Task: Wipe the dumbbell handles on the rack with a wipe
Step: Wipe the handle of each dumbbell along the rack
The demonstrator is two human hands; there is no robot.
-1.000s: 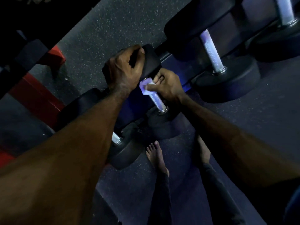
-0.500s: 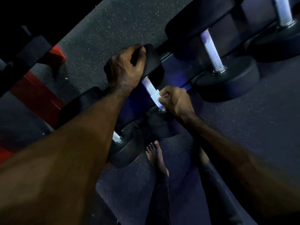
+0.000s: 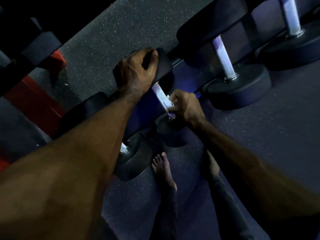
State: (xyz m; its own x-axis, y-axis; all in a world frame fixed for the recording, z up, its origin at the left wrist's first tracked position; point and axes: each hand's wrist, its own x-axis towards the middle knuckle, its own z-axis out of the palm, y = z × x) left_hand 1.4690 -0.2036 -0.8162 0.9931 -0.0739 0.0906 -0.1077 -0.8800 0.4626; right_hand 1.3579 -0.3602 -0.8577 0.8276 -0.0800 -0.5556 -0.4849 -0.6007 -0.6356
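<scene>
Underfoot, the speckled rubber floor (image 3: pixel 259 144) fills most of the dim view, running from twelve o'clock down to five. Across it, from nine o'clock up to two, slants the dumbbell rack (image 3: pixel 179 62), its dark rail carrying a row of black round-headed dumbbells. A red frame piece (image 3: pixel 34 101) shows at nine o'clock. The biggest dumbbell (image 3: pixel 239 87) sits at two o'clock, its knurled steel handle bare; another (image 3: pixel 292 19) lies at one o'clock, cut by the edge, and a smaller one (image 3: pixel 133 158) near centre is mostly hidden behind the left forearm. The dumbbell being cleaned (image 3: pixel 164 66) sits just above centre. The left hand (image 3: pixel 135 73) grips its upper head, fingers curled over the far edge. The right hand (image 3: pixel 185 106) is closed round the lower end of its handle (image 3: pixel 158 94), fingers wrapped and pressing a white wipe (image 3: pixel 168 103) against the steel; the wipe shows only as a crumpled bit at the fingertips. Two bare feet (image 3: pixel 163 170) stand at six o'clock, the right one partly hidden by the right forearm.
</scene>
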